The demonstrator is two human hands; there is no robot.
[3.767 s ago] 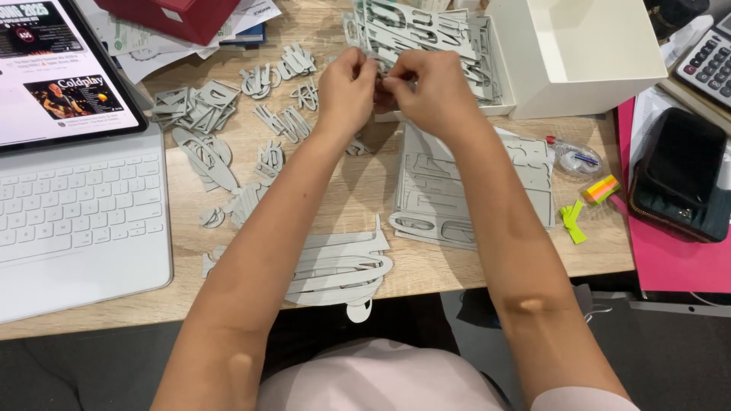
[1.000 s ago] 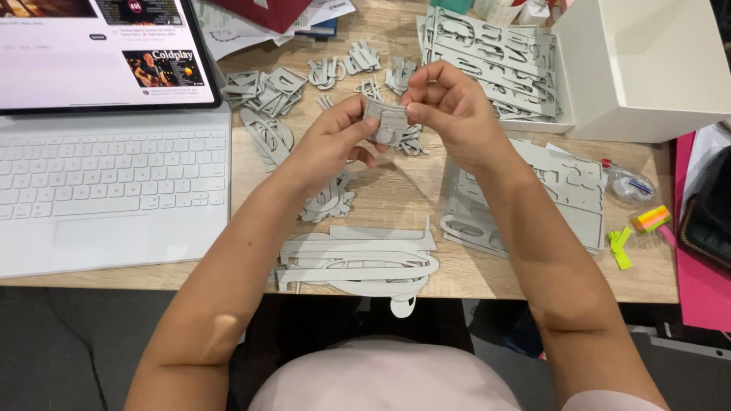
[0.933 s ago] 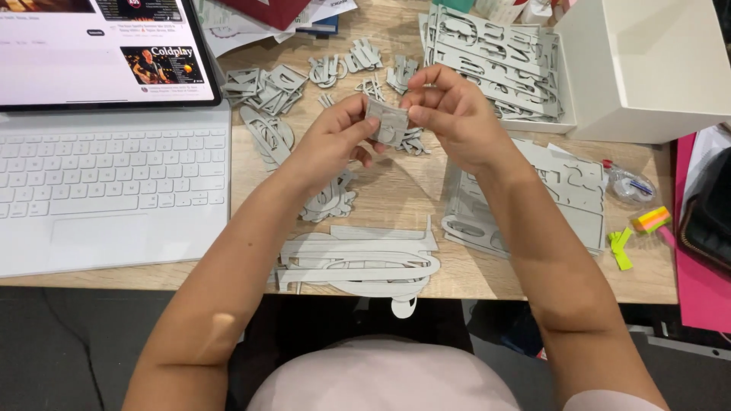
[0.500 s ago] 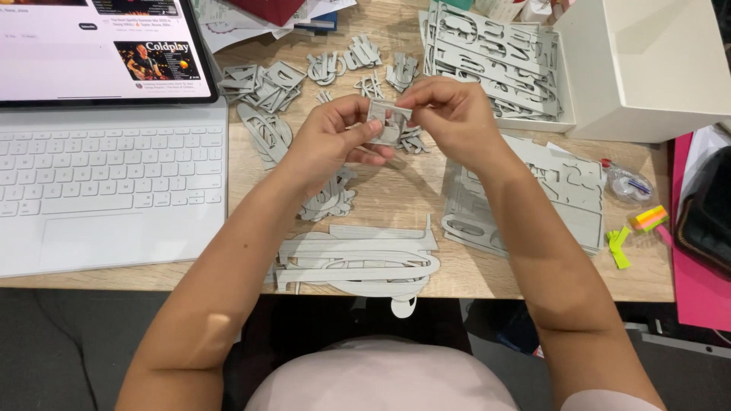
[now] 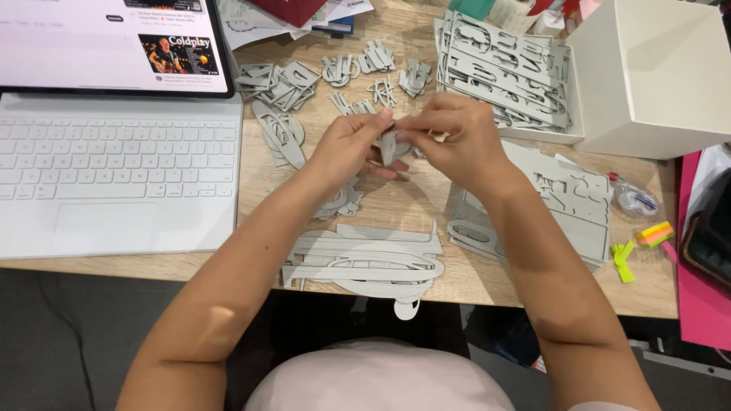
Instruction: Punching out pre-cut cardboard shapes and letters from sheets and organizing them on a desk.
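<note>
My left hand (image 5: 346, 146) and my right hand (image 5: 455, 141) meet above the wooden desk (image 5: 396, 205), both pinching a small grey cardboard piece (image 5: 388, 144) between the fingertips. Loose grey cut-out pieces (image 5: 282, 84) lie scattered on the desk beyond my left hand. A punched grey sheet (image 5: 567, 202) lies right of my right wrist. Flat grey strips and a curved piece (image 5: 365, 262) rest at the desk's near edge, between my forearms.
A white keyboard (image 5: 114, 167) with a lit tablet screen (image 5: 106, 42) fills the left. A stack of grey cut-out sheets (image 5: 502, 65) and an open white box (image 5: 655, 72) stand at the back right. Coloured sticky tabs (image 5: 653, 234), a pink folder (image 5: 700, 304) and a dark device (image 5: 712, 232) lie right.
My hands have stayed together working the small grey piece, shifting slightly; my right fingers now cover more of it. The view has moved a little.
</note>
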